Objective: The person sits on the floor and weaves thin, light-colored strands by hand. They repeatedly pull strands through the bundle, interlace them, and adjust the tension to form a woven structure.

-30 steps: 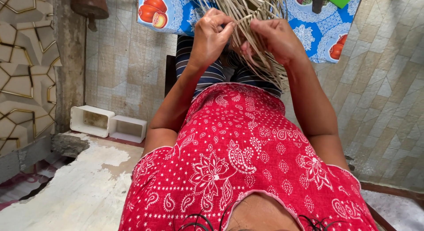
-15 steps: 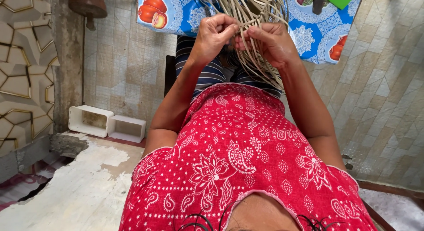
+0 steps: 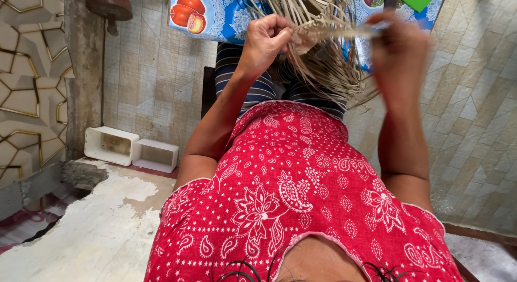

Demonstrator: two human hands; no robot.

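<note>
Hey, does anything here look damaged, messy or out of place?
The floor's pale coating is patchy and worn away at its edges. Two white trays lie tipped on their sides by the wall. Loose straw strands splay untidily below the hands, though that may be unfinished weaving.

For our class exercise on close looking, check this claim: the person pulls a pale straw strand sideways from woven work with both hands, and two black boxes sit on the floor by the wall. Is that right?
Not quite. The two boxes are white, not black, as the head view shows. The rest holds: the left hand grips the woven work and the right hand draws a pale strand sideways.
</note>
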